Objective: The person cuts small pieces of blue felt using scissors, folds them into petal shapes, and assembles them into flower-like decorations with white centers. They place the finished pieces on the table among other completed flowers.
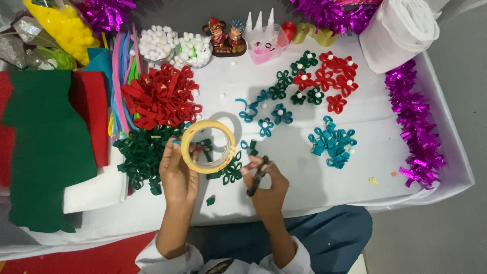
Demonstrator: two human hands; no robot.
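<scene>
On the white bench (304,172), beside heaps of red loops (161,96) and green loops (144,155), the left hand (177,175) grips a tape roll (208,146) upright while the right hand (266,185) closes around dark scissors (257,176), apparently mid-taping, needing a steady cut.

At nine o'clock, green felt (45,147) runs off the left edge. At twelve, purple tinsel (329,12) is cut by the top. The scissors (257,176) sit mostly hidden inside the right hand (266,190).
</scene>
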